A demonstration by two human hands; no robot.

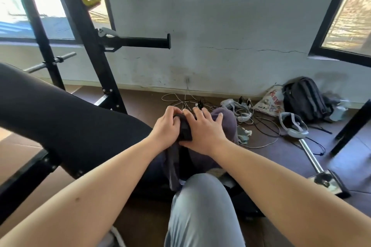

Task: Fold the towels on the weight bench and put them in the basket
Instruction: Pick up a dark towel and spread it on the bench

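Right now the dark towel sits bunched just off the end of the weight bench pad, its long axis running away from us, squeezed between both hands. Our left hand curls its fingers round the bundle's bench side. Our right hand lies flat, fingers spread, pressing it from the side away from the bench and reaching onto the purple-grey towel. The cloth looks soft and thick, with a limp tail hanging below.

Both forearms are bare, without sleeves, and the trouser leg is light grey.
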